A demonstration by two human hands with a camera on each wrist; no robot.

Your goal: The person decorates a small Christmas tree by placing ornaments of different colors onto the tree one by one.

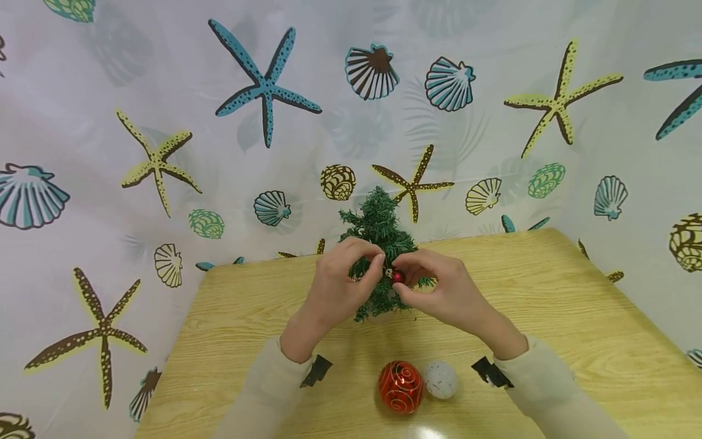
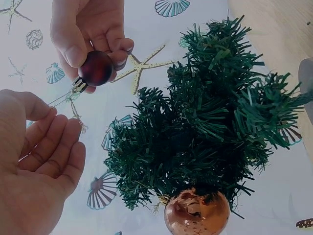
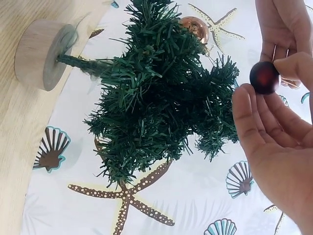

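Note:
A small dark red bauble with a gold cap is pinched between thumb and fingers of my right hand. From its cap a thin thread runs to my left hand, whose thumb and index finger pinch its end. Both hands are in front of a small green artificial Christmas tree. In the left wrist view a shiny copper bauble hangs at the tree's side; the head view does not show it. The tree's round wooden base appears in the right wrist view.
On the wooden table, nearer to me, lie a large red bauble with swirls and a white speckled bauble, side by side. A white cloth printed with starfish and shells hangs behind and along both sides.

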